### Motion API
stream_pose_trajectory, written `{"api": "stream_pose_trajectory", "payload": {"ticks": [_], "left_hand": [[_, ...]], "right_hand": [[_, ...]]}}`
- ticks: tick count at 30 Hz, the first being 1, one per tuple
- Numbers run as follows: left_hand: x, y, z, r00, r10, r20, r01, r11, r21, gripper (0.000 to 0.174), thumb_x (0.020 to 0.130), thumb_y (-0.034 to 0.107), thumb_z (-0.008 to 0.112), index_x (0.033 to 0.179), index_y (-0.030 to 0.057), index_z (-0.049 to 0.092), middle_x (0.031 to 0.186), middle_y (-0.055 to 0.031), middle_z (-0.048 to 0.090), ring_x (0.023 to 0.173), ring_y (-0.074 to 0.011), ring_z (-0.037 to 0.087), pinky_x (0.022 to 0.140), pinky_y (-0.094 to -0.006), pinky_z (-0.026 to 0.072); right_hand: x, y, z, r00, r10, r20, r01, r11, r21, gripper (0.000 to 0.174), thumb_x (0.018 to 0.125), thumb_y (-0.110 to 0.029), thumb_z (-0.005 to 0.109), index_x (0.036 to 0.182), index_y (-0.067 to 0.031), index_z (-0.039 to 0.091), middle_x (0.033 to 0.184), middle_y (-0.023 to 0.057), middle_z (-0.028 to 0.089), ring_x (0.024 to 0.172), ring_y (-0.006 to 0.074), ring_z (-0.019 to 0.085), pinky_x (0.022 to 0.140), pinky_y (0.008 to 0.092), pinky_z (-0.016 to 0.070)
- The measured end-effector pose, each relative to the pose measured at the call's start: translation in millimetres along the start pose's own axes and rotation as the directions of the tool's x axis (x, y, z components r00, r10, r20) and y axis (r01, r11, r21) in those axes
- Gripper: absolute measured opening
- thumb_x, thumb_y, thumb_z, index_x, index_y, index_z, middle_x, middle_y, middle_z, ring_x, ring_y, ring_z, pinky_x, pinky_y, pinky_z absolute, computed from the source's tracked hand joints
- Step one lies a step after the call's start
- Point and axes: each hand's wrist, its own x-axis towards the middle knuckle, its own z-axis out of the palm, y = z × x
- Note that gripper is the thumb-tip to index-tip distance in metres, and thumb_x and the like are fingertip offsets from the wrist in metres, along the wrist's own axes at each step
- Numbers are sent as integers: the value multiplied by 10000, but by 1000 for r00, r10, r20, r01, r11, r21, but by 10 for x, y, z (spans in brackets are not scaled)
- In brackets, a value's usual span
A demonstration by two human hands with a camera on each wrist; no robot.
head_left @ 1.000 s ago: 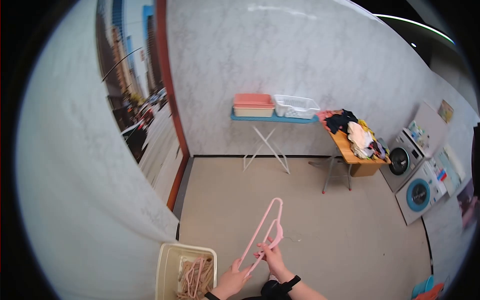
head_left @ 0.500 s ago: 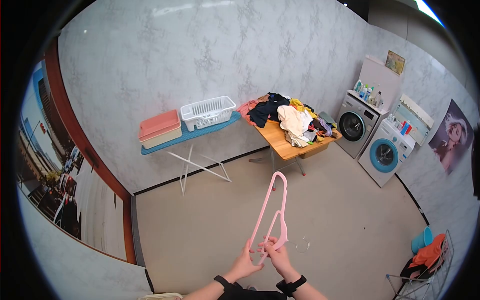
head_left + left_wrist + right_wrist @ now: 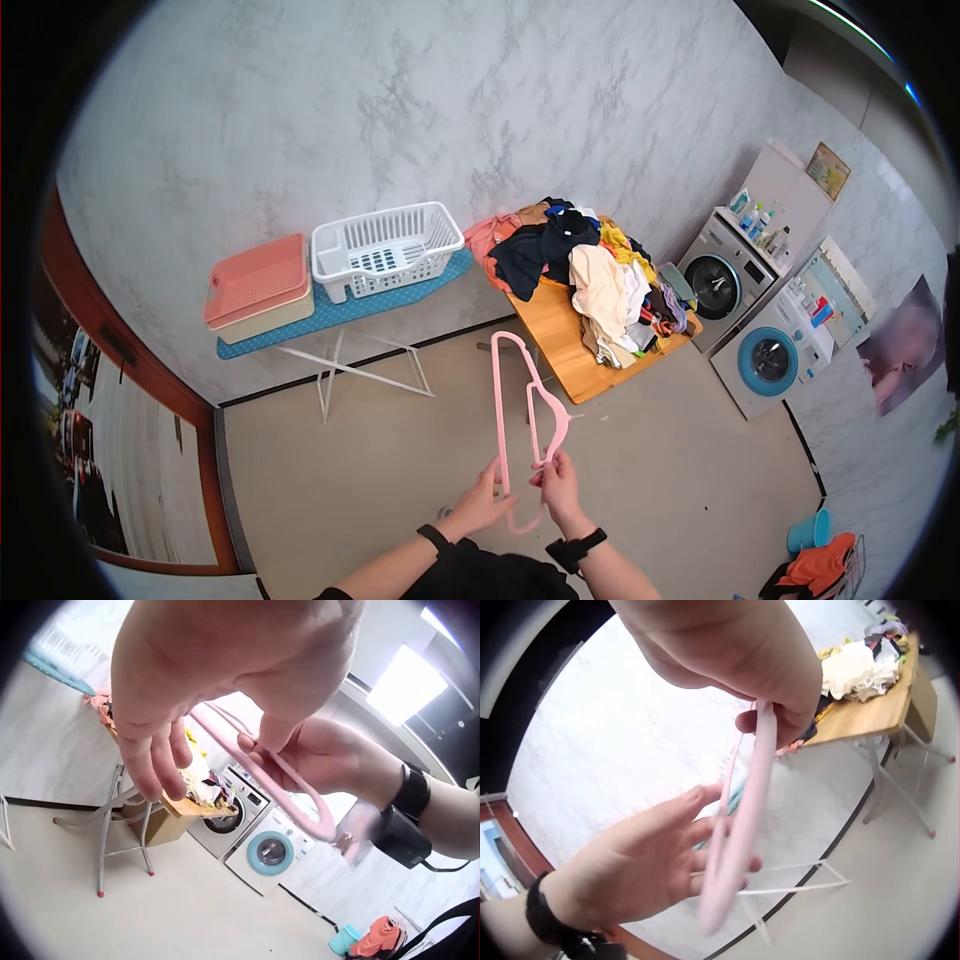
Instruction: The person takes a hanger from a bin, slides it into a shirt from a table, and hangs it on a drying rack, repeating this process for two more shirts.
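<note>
In front of my body I hold a pink clothes hanger [image 3: 501, 420] with both hands, its long bar running up and away from me in the head view. My left hand [image 3: 478, 503] grips that long bar near its lower end, thumb on one side and fingers on the other. On the shoulder side, my right hand [image 3: 562, 490] pinches the hanger between thumb and fingers. Seen from the right wrist, the left hand's fingers [image 3: 705, 859] pass behind the hanger. A thin metal hook juts out to the right of the hanger's middle. Both wrists wear black bands.
Ahead, a wooden table [image 3: 570, 365] bears a heap of clothes [image 3: 600, 290]. Left of it, a blue ironing board [image 3: 440, 285] carries a white basket [image 3: 385, 250] and a pink basket [image 3: 260, 275]. Two washing machines [image 3: 768, 360] stand at right, with a blue bucket [image 3: 808, 530] and orange cloth [image 3: 825, 565] nearer.
My view has swung right and come nearer the clothes table. The bin of hangers has left the view. The hanger stays in both hands and has turned more upright in view.
</note>
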Motion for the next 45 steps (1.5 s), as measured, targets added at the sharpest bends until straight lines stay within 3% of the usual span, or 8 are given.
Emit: {"api": "stream_pose_trajectory", "payload": {"ticks": [7, 13, 22, 25, 30, 32, 38, 45], "left_hand": [[1395, -104, -429, 983, -10, 185, 0, 999, 55, 504, 884, 240, 621, 1338, 96, 455, 1079, -118, 616, 878, -240, 647, 776, -357, 522], [2582, -15, -617, 960, -24, 279, 11, 999, 47, 369, 891, 181, 587, 1241, 81, 527, 895, -84, 668, 845, -241, 662, 754, -356, 520], [4359, 414, -1019, 946, -22, 324, -42, 981, 190, 288, 891, 169, 575, 1148, 40, 582, 864, -107, 670, 817, -259, 658, 743, -363, 515], [4867, 402, -1012, 949, 13, 316, -93, 967, 239, 305, 866, 169, 591, 1144, 45, 594, 952, -125, 636, 857, -259, 645, 771, -357, 512], [5932, 284, -1004, 929, 230, 290, -330, 870, 366, 385, 816, 144, 599, 1195, 81, 562, 1144, -149, 532, 1064, -325, 559, 894, -415, 470], [6404, 554, -1035, 920, 264, 288, -380, 781, 496, 420, 794, 132, 620, 1207, 99, 548, 1176, -128, 514, 1121, -328, 524, 914, -434, 450], [7558, 668, -1111, 833, 483, 270, -515, 496, 699, 590, 726, 93, 667, 1293, 107, 501, 1313, -169, 464, 1241, -340, 432, 1032, -442, 358], [7875, 706, -1201, 734, 579, 355, -646, 433, 629, 247, 731, 132, 693, 964, 75, 633, 1272, -152, 496, 1275, -320, 413, 1095, -489, 284]], "right_hand": [[1401, -7, -408, 969, 11, -247, -77, 963, -259, 314, 1009, -95, 417, 1291, -7, 522, 832, 46, 649, 598, 81, 492, 565, 234, 447], [2424, 204, -756, 926, -151, -347, -5, 912, -411, 282, 979, -54, 463, 1237, -14, 571, 821, 75, 671, 667, 133, 593, 649, 278, 486], [3884, 176, -1046, 933, -60, -354, -136, 853, -503, 261, 934, -59, 489, 1161, -9, 609, 841, 157, 683, 768, 259, 674, 712, 360, 520], [4070, 351, -1117, 861, -286, -420, -94, 723, -685, 212, 877, -69, 544, 1049, 5, 642, 913, 222, 664, 864, 378, 641, 770, 435, 509], [4065, -80, -1071, 843, -163, -513, -209, 780, -590, 234, 833, -29, 571, 1062, -20, 619, 1021, 196, 608, 989, 381, 560, 897, 442, 451], [4091, -272, -1085, 789, -354, -502, -80, 751, -655, 245, 824, -13, 561, 1065, -8, 607, 1033, 191, 598, 977, 372, 565, 888, 436, 455], [4460, -1134, -1057, 723, -363, -588, -78, 803, -591, 237, 824, 23, 541, 1054, -1, 595, 1028, 167, 577, 945, 320, 575, 848, 385, 474], [4846, -1562, -865, 741, -374, -557, -42, 803, -594, 219, 833, 30, 553, 1039, -27, 603, 1017, 148, 579, 855, 278, 605, 763, 360, 497]]}}
